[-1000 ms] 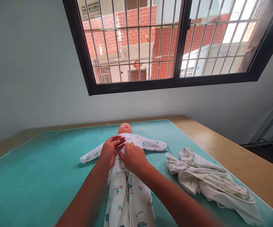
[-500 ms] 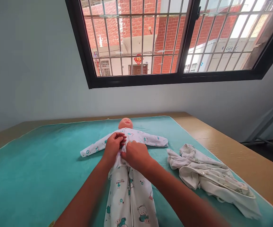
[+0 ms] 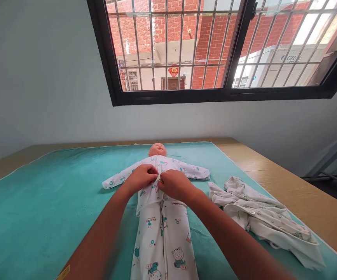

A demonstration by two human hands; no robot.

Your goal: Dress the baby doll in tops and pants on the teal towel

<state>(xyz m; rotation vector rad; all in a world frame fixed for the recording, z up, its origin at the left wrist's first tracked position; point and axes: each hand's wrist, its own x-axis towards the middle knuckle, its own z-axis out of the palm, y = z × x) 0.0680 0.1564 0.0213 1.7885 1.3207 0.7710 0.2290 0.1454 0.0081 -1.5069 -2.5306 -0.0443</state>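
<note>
A baby doll [image 3: 158, 149] lies face up, its head at the far end. It wears a white printed baby shirt [image 3: 148, 197] with both sleeves stretched out sideways, and white printed pants [image 3: 152, 241] whose legs run toward me. Over the middle of the shirt front, my left hand [image 3: 142, 179] pinches the fabric along the front opening. My right hand [image 3: 176, 184] is closed on the same shirt front, just to the right, with its fingertips close to the left ones. Whatever small fastener lies between the fingers is hidden.
To the right lies a crumpled white baby garment [image 3: 261, 216] with buttons. A teal cloth [image 3: 54, 210] covers most of the wooden table [image 3: 276, 182]. Behind the table stand a grey wall [image 3: 185, 120] and a barred, black-framed window [image 3: 168, 97].
My left hand has turned flatter, and its fingers have closed in on the shirt front beside the right hand. The view has shifted slightly.
</note>
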